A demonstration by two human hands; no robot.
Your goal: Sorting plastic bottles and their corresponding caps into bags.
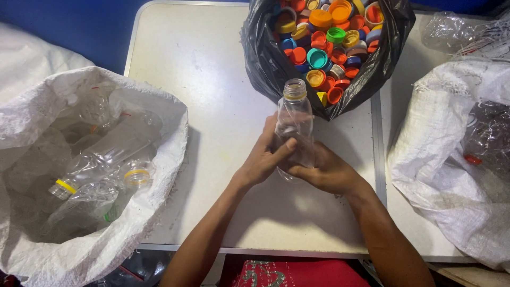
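A clear plastic bottle (294, 119) without a cap, a yellow ring around its neck, is held above the white table (202, 79). My left hand (263, 159) wraps its lower left side, thumb across the front. My right hand (326, 171) grips its base from the right. The bottle's mouth points toward a black bag (265, 64) full of coloured bottle caps (329, 37).
A white woven sack (159, 175) at the left holds several clear capless bottles (101, 165). Another white sack (430, 159) at the right holds crushed clear plastic. A clear plastic bag (451, 29) lies at the far right. Red cloth (297, 273) shows below the table's near edge.
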